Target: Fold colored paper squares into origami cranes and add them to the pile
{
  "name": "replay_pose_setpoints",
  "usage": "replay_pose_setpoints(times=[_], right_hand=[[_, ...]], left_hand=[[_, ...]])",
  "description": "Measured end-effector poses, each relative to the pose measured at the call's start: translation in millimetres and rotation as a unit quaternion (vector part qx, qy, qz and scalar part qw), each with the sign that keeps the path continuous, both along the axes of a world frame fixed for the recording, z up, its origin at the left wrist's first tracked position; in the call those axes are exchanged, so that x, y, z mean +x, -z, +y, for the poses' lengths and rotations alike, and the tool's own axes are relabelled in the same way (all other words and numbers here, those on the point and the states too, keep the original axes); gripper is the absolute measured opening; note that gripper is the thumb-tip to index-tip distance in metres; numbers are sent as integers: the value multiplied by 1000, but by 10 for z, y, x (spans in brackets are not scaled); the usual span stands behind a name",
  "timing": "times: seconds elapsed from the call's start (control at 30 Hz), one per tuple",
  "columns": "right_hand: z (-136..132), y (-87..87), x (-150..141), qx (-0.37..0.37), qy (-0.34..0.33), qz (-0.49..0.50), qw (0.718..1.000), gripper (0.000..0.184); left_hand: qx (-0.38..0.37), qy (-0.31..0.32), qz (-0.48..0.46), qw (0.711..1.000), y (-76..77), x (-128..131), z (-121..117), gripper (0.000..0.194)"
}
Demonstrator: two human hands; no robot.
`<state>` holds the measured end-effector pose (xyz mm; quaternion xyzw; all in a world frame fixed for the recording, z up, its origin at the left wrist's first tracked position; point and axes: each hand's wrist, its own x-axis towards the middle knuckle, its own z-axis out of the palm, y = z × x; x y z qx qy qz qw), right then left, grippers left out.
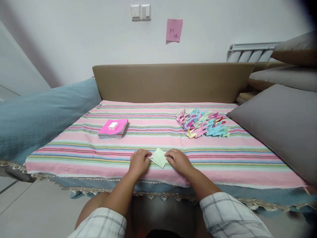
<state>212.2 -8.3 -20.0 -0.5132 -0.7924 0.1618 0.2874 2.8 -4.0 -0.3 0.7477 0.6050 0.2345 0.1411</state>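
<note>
Between my two hands lies a pale green piece of folded paper (158, 157), turned like a diamond on the striped cloth. My left hand (140, 161) has its thumb and fingers closed at the paper's left corner, where a small flap sticks out. At the right corner my right hand (178, 160) pinches the edge with thumb and fingertips. Behind and to the right lies a heap of folded paper cranes (203, 123) in pink, blue, yellow and green. A stack of coloured paper squares (111, 131), bright pink on top, stands behind and to the left.
A small white box-like object (113, 125) rests on the paper stack. The striped cloth (148, 114) covers a sofa seat with a brown backrest (168, 82). Grey cushions (279, 122) fill the right side; a blue-covered armrest (49, 112) bounds the left.
</note>
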Motion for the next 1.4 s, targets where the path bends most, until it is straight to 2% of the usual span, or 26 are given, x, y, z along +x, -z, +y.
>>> replay_pose_setpoints(times=[0.23, 0.4, 0.67, 0.97, 1.13, 1.4], right_hand=[[10, 13, 4, -12, 12, 7, 1000, 21], [40, 49, 7, -23, 18, 0, 1000, 27], [56, 60, 8, -22, 6, -16, 1000, 29], [88, 116, 38, -14, -14, -23, 1000, 31], [69, 85, 37, -13, -20, -32, 999, 32], [56, 59, 30, -16, -11, -36, 999, 32]], left_hand=[[-27, 11, -51, 998, -29, 69, -56, 24], [-32, -10, -34, 999, -8, 180, -73, 15], [6, 14, 11, 1000, 59, 302, -54, 20], [13, 80, -24, 996, 33, 337, 30, 23], [3, 82, -50, 995, 48, 326, 47, 29], [55, 100, -64, 991, 93, 309, 56, 31]])
